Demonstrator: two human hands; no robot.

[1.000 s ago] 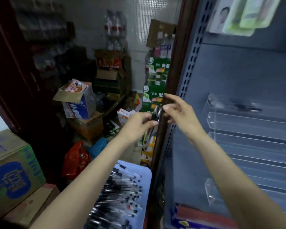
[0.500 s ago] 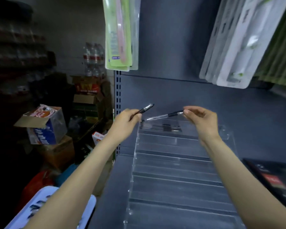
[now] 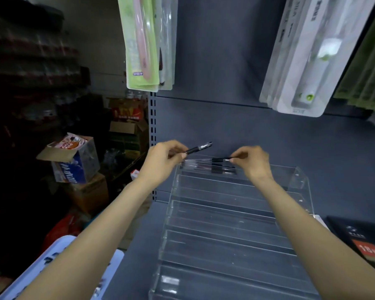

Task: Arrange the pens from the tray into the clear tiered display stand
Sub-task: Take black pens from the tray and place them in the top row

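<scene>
Clear acrylic forms the tiered display stand (image 3: 236, 234) on the grey shelf (image 3: 139, 245), and the right hand (image 3: 252, 162) pinches 1 pen (image 3: 220, 159) by its end, laying it lengthwise at the top tier, where another dark pen seems to lie already; how many are there I cannot tell through the glare. The left hand (image 3: 164, 158) grips a second pen (image 3: 199, 147) near its tip, raised clear of the stand, its other end pointing up and right. To do this step well, I judge the right hand should keep its pen level and parallel to the tier's front lip, lower it fully into the channel before letting go, then take the waiting pen and set it alongside. Counted: 2 pens in hand, 5 or 6 tiers, the lower ones bare. The pale blue tray (image 3: 59, 263) sits at lower left, mostly behind the left forearm. Packaged goods (image 3: 147, 42) hang above.
</scene>
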